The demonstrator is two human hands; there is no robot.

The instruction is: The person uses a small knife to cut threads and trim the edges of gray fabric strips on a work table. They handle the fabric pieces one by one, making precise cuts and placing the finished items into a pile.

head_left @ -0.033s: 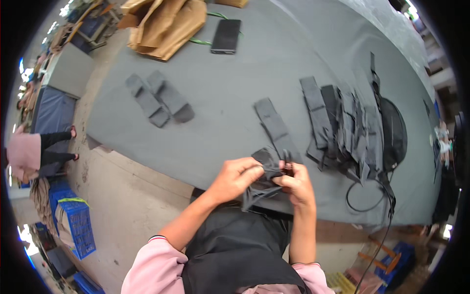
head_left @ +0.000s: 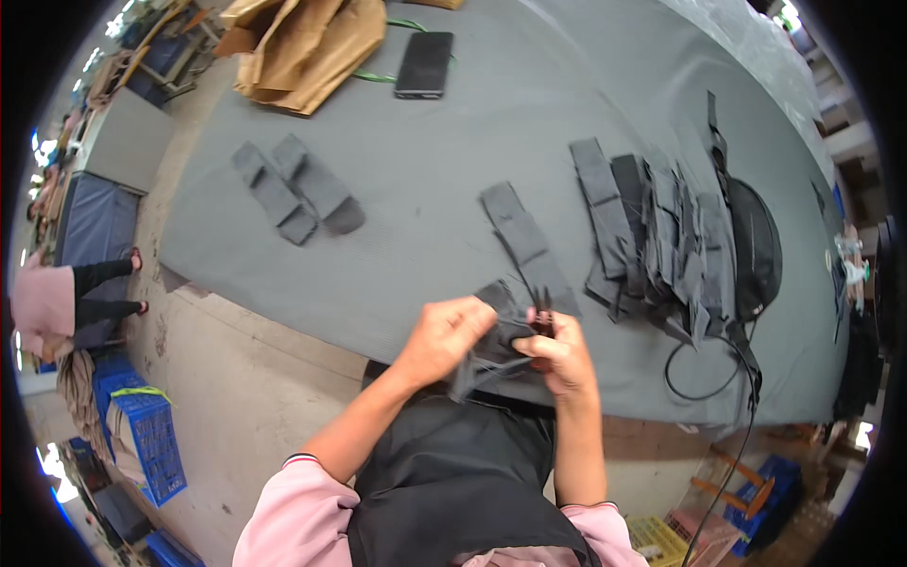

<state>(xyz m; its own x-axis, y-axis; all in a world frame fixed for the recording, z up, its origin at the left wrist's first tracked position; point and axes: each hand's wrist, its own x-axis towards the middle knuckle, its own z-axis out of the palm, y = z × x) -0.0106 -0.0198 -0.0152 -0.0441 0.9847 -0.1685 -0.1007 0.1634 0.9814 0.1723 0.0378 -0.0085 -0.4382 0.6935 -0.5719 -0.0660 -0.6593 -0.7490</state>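
Far left, beyond the counter (head_left: 425, 161): a person's pink sleeve (head_left: 40, 300) and a blue crate (head_left: 151, 439) on the floor. On the grey counter: crumpled brown paper (head_left: 302, 42) at the far edge, a dark phone (head_left: 423, 64) beside it, two grey fabric strips (head_left: 298, 189) lying crossed nearer the left. At the near edge: left hand (head_left: 446, 338) curled shut, pinching a dark grey fabric piece (head_left: 496, 354) from its left side. Right hand (head_left: 564, 354) just beside, fingers closed on the same piece, with small scissors (head_left: 543, 317) gripped among them. Fabric piece held slightly above the counter's near edge, between both hands. Just behind: another grey strip (head_left: 520, 236). Further right: a stack of grey strips (head_left: 652, 236), then a black bag (head_left: 756, 246) with a trailing cord (head_left: 704, 378).
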